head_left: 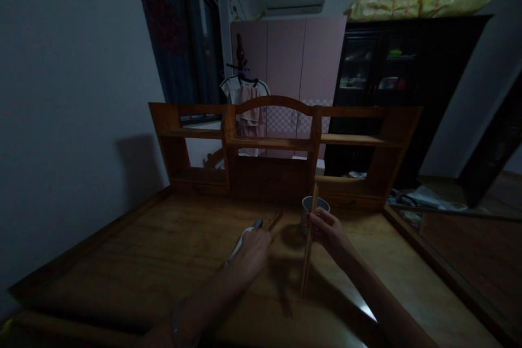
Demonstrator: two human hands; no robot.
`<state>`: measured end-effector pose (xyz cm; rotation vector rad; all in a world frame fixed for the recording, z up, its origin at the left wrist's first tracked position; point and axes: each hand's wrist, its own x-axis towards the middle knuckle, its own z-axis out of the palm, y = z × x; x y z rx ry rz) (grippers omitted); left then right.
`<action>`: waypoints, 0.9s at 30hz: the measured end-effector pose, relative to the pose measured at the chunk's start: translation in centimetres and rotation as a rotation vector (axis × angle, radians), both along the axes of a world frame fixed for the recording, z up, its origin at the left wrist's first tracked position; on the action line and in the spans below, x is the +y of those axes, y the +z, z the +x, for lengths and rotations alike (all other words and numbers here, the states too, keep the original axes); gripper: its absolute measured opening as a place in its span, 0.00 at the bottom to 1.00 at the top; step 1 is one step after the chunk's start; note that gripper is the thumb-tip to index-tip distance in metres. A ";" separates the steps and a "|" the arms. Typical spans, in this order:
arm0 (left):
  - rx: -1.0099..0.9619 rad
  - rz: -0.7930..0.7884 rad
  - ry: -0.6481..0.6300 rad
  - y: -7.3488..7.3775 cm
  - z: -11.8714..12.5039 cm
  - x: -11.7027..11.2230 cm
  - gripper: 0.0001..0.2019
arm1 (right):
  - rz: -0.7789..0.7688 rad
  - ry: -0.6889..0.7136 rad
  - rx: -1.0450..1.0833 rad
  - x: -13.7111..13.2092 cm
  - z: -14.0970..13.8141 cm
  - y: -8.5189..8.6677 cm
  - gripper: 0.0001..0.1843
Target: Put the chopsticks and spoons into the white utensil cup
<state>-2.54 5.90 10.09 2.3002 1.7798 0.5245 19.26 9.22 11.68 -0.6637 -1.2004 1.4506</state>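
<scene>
My right hand (328,231) pinches a pair of wooden chopsticks (307,261) near their middle. They stand nearly upright, slightly tilted, in front of a grey cup (305,204) on the wooden table. Further left, my left hand (253,250) is closed low over the tabletop. More chopsticks (276,219) stick out beyond its fingers. Beside them shows a utensil with a dark grey rounded end (258,223) and a pale part (243,236); its kind is unclear, as the hand covers much of it.
A wooden shelf unit (271,144) rises along the back of the table (163,250). At the left is a white wall (73,92). A raised wooden edge (432,261) runs down the right side. Behind stand a pink wardrobe (283,60) and a dark cabinet (440,65).
</scene>
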 end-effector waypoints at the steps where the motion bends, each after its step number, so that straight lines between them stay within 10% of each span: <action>1: 0.012 0.015 0.025 0.8 0.0 -0.3 0.09 | -0.001 0.000 0.002 0.0 0.0 -0.1 0.15; 4: -0.105 0.081 0.047 4.2 0.1 -1.1 0.13 | 0.019 -0.022 -0.013 0.1 0.1 -0.3 0.14; 10: -0.938 0.267 -0.093 9.7 2.0 -1.6 0.11 | 0.235 -0.162 -0.185 -0.5 0.4 0.3 0.11; 17: -1.304 0.247 -0.201 6.6 4.9 -0.4 0.10 | 0.487 -0.234 -0.415 -1.8 0.4 0.9 0.10; 27: -1.292 0.117 -0.247 5.0 6.0 0.0 0.09 | 0.625 -0.235 -0.561 -2.1 0.5 0.9 0.10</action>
